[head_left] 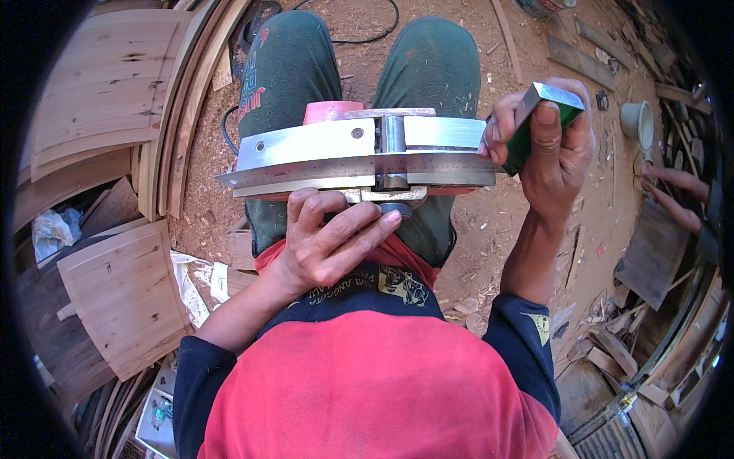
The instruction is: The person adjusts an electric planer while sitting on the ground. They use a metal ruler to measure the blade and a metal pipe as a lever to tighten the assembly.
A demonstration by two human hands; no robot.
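An electric planer lies upside down across my thighs, its shiny metal sole facing up. A cutter drum shows in the gap between the two sole plates, and part of a red housing sticks out on the far side. My left hand is closed against the planer's near edge, fingertips beside a dark round knob. My right hand grips the green and metal stock of a try square. Its thin marked blade lies lengthwise along the sole, passing over the drum.
Curved wooden panels and another panel are stacked at left. Shavings cover the dirt floor. A white bucket, wood offcuts and another person's bare limbs are at right. A black cable lies beyond my knees.
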